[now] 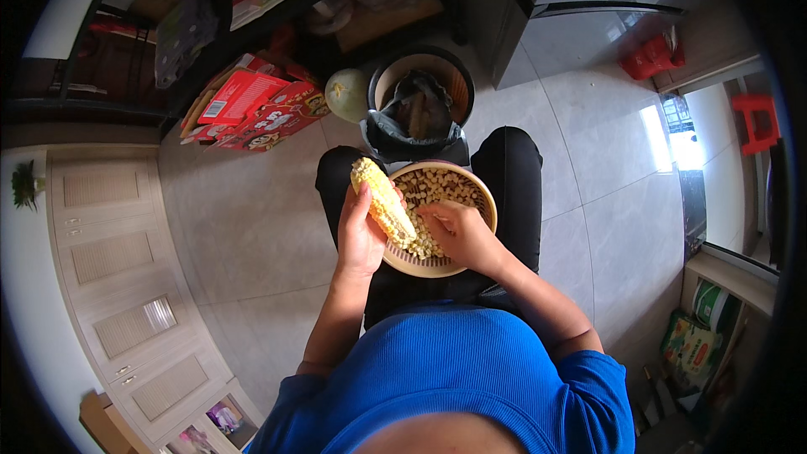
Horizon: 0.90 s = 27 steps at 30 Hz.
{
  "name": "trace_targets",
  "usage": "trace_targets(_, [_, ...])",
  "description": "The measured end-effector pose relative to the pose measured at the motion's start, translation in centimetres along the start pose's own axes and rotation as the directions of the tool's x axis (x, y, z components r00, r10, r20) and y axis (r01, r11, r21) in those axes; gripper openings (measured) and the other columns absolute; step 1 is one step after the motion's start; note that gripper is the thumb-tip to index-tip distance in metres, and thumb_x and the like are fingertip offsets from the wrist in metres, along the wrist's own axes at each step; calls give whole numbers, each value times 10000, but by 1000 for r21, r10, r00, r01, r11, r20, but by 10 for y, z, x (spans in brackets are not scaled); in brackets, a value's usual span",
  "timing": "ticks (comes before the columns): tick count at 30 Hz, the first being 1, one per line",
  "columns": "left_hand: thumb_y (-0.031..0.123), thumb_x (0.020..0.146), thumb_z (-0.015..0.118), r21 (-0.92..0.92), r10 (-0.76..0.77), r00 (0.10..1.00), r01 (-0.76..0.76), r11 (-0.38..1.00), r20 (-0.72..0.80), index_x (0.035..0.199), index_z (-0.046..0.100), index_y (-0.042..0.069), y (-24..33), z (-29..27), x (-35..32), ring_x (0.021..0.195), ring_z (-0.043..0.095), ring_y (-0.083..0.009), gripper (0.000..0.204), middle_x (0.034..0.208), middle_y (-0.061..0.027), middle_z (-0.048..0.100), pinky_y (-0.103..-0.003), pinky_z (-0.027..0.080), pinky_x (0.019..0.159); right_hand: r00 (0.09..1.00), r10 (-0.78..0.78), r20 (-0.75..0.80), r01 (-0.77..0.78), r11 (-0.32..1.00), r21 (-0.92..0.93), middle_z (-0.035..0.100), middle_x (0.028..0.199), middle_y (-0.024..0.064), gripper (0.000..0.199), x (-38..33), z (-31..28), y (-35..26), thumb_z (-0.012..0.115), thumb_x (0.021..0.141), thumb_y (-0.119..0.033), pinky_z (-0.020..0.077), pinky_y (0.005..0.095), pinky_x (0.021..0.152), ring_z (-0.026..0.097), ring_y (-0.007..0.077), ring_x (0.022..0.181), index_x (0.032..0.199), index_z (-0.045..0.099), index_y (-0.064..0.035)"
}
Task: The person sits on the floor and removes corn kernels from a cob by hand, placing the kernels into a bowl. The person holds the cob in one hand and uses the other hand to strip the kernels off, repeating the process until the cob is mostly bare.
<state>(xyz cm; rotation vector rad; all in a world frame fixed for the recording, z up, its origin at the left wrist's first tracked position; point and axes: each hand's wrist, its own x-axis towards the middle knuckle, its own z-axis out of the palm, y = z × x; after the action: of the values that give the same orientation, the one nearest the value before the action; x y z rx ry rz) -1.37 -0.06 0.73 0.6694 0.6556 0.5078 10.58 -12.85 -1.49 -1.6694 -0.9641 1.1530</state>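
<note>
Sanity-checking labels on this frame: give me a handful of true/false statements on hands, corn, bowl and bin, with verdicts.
1. The left hand grips a corn cob. True.
2. The cob is stripped bare along its whole length. False: yellow kernels cover most of the part that shows.
3. The right hand lies flat on the floor. False: its fingers are at the cob's lower end, over the bowl.
4. The bowl holds loose kernels and sits on the person's lap. True.
5. The bin beyond the knees is lined with a dark bag. True.
6. The red cartons stand to the right of the bin. False: they lie to its left.
</note>
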Motion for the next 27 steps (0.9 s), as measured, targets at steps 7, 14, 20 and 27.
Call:
trace_targets(7, [285, 943, 438, 166, 212, 977, -207, 964, -14, 1182, 394, 55, -18, 14, -9, 1001, 495, -172, 334, 1091, -91, 497, -322, 400, 891, 998, -28, -57, 57, 803, 593, 509, 1081, 98, 406, 10, 12, -20, 589, 870, -113, 486, 285, 827, 538, 171, 1010, 1217, 420, 14])
trace_targets(14, [270, 949, 429, 142, 229, 973, -222, 965, -35, 1178, 396, 63, -19, 14, -10, 1009, 491, -176, 310, 1091, -90, 497, -324, 395, 898, 998, -34, -57, 61, 822, 567, 524, 1103, 112, 385, 10, 15, -21, 562, 885, -106, 470, 262, 848, 552, 155, 1005, 1217, 427, 34])
trace_targets(20, [269, 955, 415, 123, 237, 971, -231, 965, -34, 1185, 398, 60, -18, 15, -9, 1006, 495, -179, 311, 1086, -90, 505, -326, 395, 897, 986, -66, -150, 130, 870, 475, 550, 1059, 104, 358, 6, 18, -21, 600, 858, -111, 473, 271, 830, 576, 170, 965, 1166, 479, 25])
trace_targets(27, [286, 954, 415, 81, 180, 983, -176, 981, -38, 1177, 415, 54, -20, 15, -9, 998, 502, -179, 322, 1077, -93, 515, -324, 399, 895, 919, -249, -305, 255, 967, -21, 567, 826, 114, 173, 5, 4, -40, 669, 761, -82, 479, 277, 664, 584, 216, 717, 887, 585, 0])
